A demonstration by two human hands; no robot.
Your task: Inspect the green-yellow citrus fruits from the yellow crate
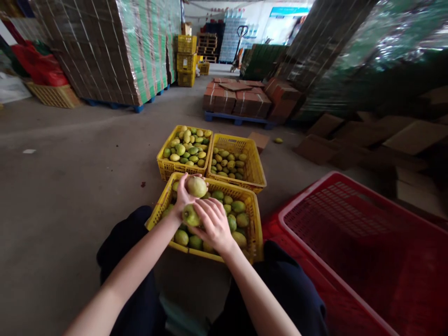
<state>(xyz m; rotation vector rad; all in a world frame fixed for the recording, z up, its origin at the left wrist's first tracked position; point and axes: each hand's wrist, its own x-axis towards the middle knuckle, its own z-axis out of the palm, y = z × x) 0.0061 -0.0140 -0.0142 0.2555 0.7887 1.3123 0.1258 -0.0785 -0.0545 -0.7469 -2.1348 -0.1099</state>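
Both my hands are over the nearest yellow crate [258, 228], which holds many green and yellow mangoes [238, 206]. My left hand [181, 198] curls around a pale yellow-green mango [196, 186], with its fingers partly hidden behind the fruit. Just below it, my right hand [215, 223] has its fingers over a greener mango [191, 215] whose stem end shows. The two hands are close together and the greener fruit lies near my left wrist.
Beyond it stand a fuller yellow crate [159, 161] and a partly filled one [261, 170]. A red basket [315, 186] is at my right. Flattened cardboard [371, 135] lies beyond it. Boxes on a blue pallet [238, 120] and wrapped stacks [101, 51] stand farther back.
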